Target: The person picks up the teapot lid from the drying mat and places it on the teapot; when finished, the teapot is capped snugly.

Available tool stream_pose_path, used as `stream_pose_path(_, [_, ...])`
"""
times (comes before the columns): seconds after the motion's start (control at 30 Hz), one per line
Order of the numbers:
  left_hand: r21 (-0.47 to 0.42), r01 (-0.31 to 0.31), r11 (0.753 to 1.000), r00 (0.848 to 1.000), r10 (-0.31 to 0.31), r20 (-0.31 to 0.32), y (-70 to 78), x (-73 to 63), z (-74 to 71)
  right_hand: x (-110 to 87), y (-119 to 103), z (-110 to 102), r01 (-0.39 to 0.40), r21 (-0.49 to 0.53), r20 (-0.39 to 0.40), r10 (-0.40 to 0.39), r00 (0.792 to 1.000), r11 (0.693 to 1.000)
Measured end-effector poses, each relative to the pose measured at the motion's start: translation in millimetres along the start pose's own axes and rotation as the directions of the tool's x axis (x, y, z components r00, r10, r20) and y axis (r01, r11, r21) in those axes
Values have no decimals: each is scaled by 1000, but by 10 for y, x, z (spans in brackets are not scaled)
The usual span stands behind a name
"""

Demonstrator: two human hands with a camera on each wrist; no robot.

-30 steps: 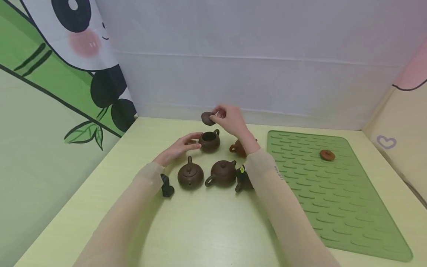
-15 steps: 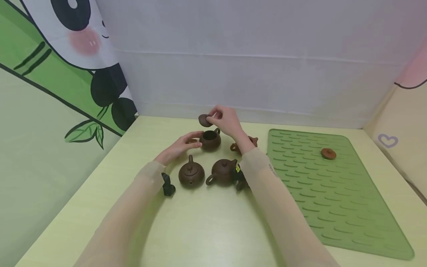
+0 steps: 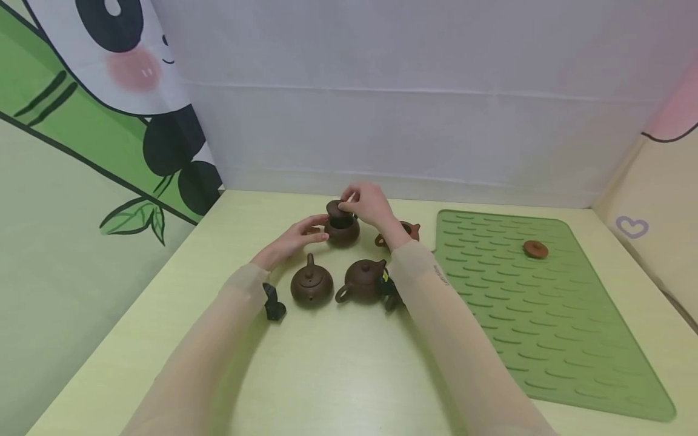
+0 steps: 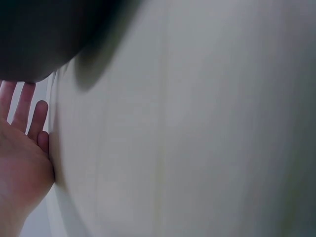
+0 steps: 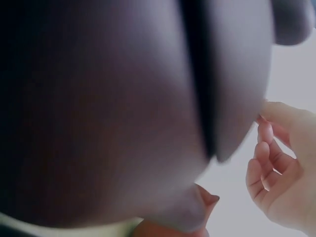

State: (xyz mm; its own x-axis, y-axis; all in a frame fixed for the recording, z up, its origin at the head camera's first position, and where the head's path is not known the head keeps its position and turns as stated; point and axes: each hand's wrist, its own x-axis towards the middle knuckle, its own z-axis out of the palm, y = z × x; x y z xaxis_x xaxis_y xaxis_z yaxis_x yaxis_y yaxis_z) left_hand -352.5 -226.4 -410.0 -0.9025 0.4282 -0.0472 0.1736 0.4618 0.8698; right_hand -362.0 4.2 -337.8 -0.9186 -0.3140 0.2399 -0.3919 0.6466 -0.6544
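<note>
My left hand holds the left side of a lidless dark brown teapot, thumb in front and fingers behind. In the left wrist view the fingers of that hand reach up behind a blurred dark rounded shape. My right hand pinches a dark brown lid, tilted just above the pot's opening. The right wrist view shows this hand beyond a close, blurred teapot, which hides the lid.
Two lidded dark teapots stand nearer. A third dark pot is mostly behind my right sleeve. A reddish open teapot stands beyond my right wrist. On the green mat lies a reddish lid.
My right hand has lowered the lid from above and behind the pot to just over its opening. The left hand stays at the pot's side.
</note>
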Motion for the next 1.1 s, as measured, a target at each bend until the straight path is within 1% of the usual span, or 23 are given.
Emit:
stream_pose_path(0.13, [6, 6, 1000, 1000, -6, -2, -7, -2, 2, 6, 25, 22, -29, -14, 30, 29, 999, 999])
stream_pose_path(0.37, [-1, 19, 1000, 1000, -19, -4, -16, 1, -10, 20, 42, 57, -43, -45, 73, 47, 996, 998])
stream_pose_path(0.7, [-14, 21, 1000, 1000, -21, -7, -9, -3, -9, 5, 33, 59, -47, -53, 91, 52, 995, 997])
stream_pose_path(1.1, [-45, 4, 999, 1000, -5, -16, -3, -18, -5, -2, 9, 45, -42, -57, 118, 49, 992, 997])
